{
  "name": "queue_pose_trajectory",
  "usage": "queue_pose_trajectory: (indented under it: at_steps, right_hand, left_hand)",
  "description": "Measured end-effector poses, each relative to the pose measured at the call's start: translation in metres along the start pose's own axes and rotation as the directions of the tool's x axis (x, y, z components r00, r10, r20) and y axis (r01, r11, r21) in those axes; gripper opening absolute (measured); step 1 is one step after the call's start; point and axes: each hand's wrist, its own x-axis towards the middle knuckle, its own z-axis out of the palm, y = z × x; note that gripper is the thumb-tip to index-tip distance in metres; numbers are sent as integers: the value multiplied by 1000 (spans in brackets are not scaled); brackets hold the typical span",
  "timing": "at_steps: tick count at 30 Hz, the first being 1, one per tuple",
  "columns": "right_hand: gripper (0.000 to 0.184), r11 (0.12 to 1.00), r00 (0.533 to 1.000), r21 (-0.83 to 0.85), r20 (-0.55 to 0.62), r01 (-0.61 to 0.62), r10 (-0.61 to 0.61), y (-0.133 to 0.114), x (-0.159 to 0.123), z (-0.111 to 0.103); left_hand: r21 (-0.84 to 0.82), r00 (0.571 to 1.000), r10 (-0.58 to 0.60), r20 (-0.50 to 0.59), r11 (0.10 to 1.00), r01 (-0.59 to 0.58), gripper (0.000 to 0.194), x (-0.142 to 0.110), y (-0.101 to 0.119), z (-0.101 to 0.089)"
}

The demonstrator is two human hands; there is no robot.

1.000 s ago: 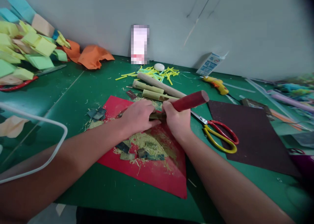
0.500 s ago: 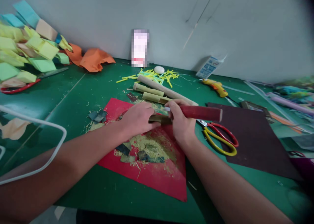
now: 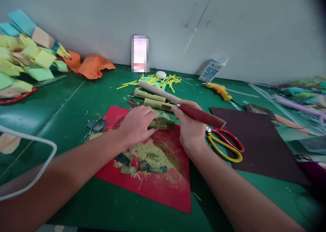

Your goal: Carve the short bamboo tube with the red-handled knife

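My left hand (image 3: 137, 125) is closed around a short olive-green bamboo piece (image 3: 163, 124), holding it down over a red sheet (image 3: 168, 194). My right hand (image 3: 192, 130) grips a carving tool with a red wooden handle (image 3: 203, 116). A bit of its metal shows by the thumb, but the blade's shape cannot be made out. The tool is just above and right of the bamboo, apart from it. Shavings and dust (image 3: 150, 154) with several dark green chips cover the sheet. Beyond my hands lie two cut bamboo tubes (image 3: 155, 103) and a wooden stick (image 3: 160, 92).
Scissors with red and yellow handles (image 3: 226, 147) lie right of my right hand, partly on a dark brown sheet (image 3: 254, 143). A yellow glue gun (image 3: 219, 90) is farther back. Folded papers (image 3: 38, 59) pile up at left. A white wire frame (image 3: 52, 154) crosses near my left arm.
My right hand has lifted the tool up and back off the bamboo, exposing its right end. My left hand keeps its hold. The whole view has shifted slightly.
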Motion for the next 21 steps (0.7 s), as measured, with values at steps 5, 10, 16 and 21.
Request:
queue_pose_trajectory:
  at_steps: [5,10,16,21]
  right_hand:
    - [22,976,991,173,45,-133,127,-13,-6,4]
    - [18,958,985,249,132,-140,110,-13,-7,3]
    - [22,971,984,208,153,-117,85,-12,-5,1]
    - [27,970,979,171,136,-176,153,-15,-7,0]
  left_hand:
    - [-24,1000,-8,29,1000,9,24,1,-2,2]
    - [-36,998,-23,58,999,25,27,2,-2,1]
    - [-40,999,-22,44,999,24,26,2,-2,0]
    - [-36,998,-30,60,999,32,26,3,-1,0]
